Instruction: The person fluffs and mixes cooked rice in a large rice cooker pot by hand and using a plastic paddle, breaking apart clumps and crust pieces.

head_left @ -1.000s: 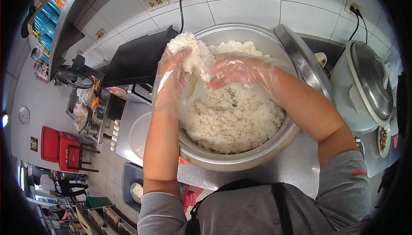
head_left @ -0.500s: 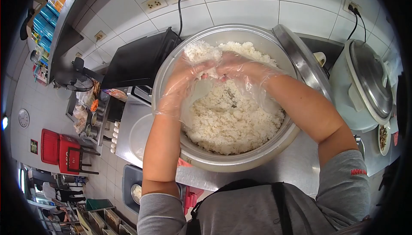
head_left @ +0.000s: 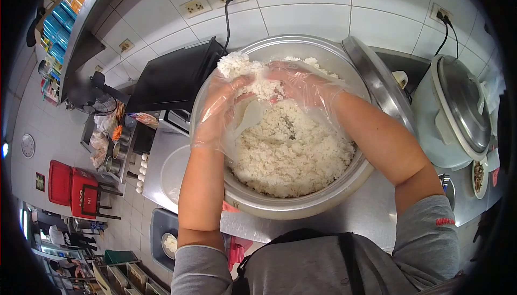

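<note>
A large round metal pot (head_left: 291,209) holds a mass of white rice (head_left: 296,160). Over its far left part, my left hand (head_left: 226,96), in a clear plastic glove, is wrapped round a clump of rice (head_left: 239,68). My right hand (head_left: 299,82), gloved the same way, presses the clump from the right, its fingers curled against the rice. A pale paddle (head_left: 251,116) lies in the pot below my hands, partly behind the glove plastic. The fingertips are partly hidden by rice and plastic.
A metal lid (head_left: 377,74) leans at the pot's right edge, with a lidded cooker (head_left: 458,112) beyond. A black appliance (head_left: 172,77) stands left of the pot on the steel counter (head_left: 350,214). Lower left are a grey bin (head_left: 161,233) and a red cooler (head_left: 81,192). People are in the far background.
My hands have come closer together round the rice, which they held higher and further apart one second ago. The view has shifted slightly.
</note>
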